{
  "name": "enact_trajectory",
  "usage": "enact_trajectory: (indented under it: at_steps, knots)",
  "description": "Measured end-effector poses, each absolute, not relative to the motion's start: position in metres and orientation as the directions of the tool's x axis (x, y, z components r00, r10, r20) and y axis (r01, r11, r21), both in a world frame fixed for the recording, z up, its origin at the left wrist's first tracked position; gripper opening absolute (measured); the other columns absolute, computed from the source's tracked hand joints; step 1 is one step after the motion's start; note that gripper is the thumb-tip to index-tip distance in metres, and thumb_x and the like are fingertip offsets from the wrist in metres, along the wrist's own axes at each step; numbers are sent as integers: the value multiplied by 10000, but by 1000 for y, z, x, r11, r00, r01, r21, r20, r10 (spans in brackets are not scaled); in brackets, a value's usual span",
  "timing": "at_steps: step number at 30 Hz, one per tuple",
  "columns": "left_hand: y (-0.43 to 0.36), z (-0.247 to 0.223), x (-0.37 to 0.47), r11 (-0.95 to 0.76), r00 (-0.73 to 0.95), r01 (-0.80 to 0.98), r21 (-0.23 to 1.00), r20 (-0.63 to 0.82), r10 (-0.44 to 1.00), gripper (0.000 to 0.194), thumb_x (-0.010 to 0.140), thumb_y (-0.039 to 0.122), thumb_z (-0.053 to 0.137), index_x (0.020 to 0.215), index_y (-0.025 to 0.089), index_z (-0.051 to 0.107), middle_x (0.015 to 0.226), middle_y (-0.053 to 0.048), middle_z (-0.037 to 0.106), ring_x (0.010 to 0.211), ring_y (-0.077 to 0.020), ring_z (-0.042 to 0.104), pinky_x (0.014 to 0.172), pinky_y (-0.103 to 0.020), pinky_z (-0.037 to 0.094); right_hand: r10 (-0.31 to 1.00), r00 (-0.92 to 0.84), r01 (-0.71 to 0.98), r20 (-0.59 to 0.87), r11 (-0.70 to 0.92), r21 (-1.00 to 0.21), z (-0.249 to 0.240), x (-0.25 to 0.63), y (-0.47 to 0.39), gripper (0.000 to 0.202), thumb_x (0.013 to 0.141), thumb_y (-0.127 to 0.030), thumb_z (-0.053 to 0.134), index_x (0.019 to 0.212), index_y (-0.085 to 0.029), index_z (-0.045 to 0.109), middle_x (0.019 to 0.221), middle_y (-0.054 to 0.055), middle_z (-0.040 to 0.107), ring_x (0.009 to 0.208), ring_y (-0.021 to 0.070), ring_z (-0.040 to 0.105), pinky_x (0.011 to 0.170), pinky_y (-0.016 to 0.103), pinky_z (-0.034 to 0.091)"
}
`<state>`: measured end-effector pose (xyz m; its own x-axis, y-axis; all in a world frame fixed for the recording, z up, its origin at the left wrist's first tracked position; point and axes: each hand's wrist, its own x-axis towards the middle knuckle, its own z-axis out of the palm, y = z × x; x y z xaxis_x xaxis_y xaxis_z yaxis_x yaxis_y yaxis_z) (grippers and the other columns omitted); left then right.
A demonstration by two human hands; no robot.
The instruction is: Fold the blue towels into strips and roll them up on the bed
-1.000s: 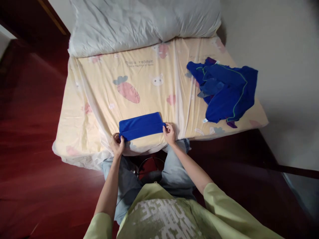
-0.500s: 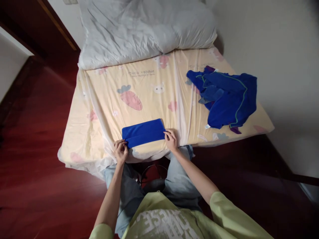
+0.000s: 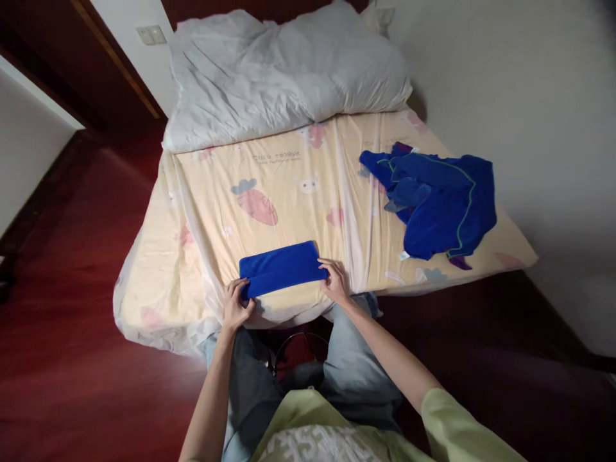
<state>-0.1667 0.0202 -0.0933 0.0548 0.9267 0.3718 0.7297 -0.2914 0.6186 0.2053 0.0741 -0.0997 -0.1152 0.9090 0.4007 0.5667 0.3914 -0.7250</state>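
A blue cloth (image 3: 283,268), folded into a flat rectangle, lies near the front edge of the bed, with a crease line running along it. My left hand (image 3: 237,305) is at its left end, thumb and fingers round the near left corner. At the right end my right hand (image 3: 333,280) has its fingertips on the cloth's edge, thumb close below them. Both hands rest low over the patterned yellow sheet (image 3: 283,186). Off to the right sits a crumpled pile of blue cloths (image 3: 443,205) with green stitching and some purple parts.
A rumpled grey-white quilt (image 3: 289,70) covers the bed's far end. A pale wall (image 3: 520,115) stands at the right. Dark red floor (image 3: 81,308) shows at the left. My legs are against the bed's front edge.
The view has tilted up a little, so everything sits lower in the picture. My fingers have shifted at the cloth's two ends, the left thumb now spread further from its fingers.
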Motion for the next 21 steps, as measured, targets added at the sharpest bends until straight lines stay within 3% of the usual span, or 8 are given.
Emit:
enact_trajectory:
  at_steps: [7,12,17,21]
  knots:
    - [20,-96,-170,-274,29,685,675,351,936,496,797,191,568,1281,212,672,1366,-98,679,1363,-307,542,1189,-544,445,913,-78,462,400,388,-797,-108,205,77,464,850,-67,501,1219,-252,713,1348,75,721,1303,250,651,1149,488,519]
    - [19,-100,-170,-147,-131,620,770,287,949,322,963,380,578,1215,224,702,1295,-106,701,1324,-288,592,1149,-508,494,954,18,438,300,262,-860,-129,206,78,371,969,-238,505,1286,-237,697,1295,98,747,1232,253,696,1120,474,549]
    - [17,-107,-170,35,-306,593,804,186,934,377,973,539,557,1110,211,682,1150,-109,701,1103,-268,689,995,-431,571,962,174,450,209,111,-886,-144,205,77,397,994,-496,576,1203,-193,723,1113,139,798,1023,281,764,937,452,638]
    - [17,-108,-168,107,-372,592,799,153,916,419,984,579,523,1101,208,678,1029,-93,710,953,-255,708,884,-402,587,956,199,428,214,112,-897,-142,202,78,485,987,-577,585,1224,-174,715,1145,170,797,1056,298,775,926,462,646]
